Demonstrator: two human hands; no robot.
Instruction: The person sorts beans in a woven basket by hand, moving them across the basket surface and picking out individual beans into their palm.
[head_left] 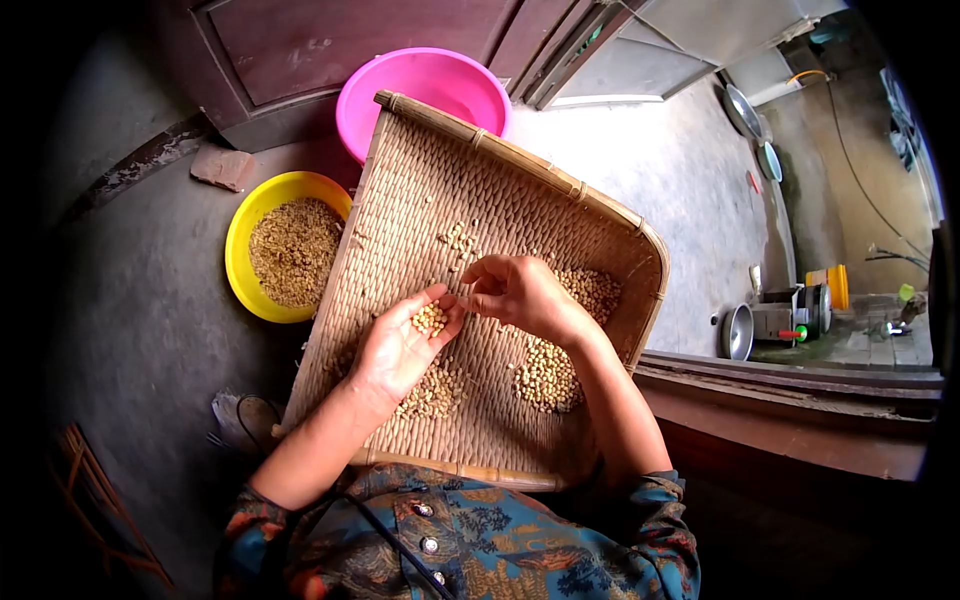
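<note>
A handful of pale tan beans rests in the cupped palm of my left hand, its fingers curled up around them. Just to the right, my right hand has thumb and fingertips pinched together close to the left fingertips; whatever they pinch is too small to make out. Both hands are over a woven bamboo winnowing tray at my lap. A bean pile lies under my right forearm, partly hidden, and another heap is beside my left wrist. A small cluster of beans sits farther up the weave.
Left of the tray, a yellow basin holds small brownish bits. A pink basin stands behind the tray's far edge, partly covered by it. A brick lies near the door. At right is a wooden sill.
</note>
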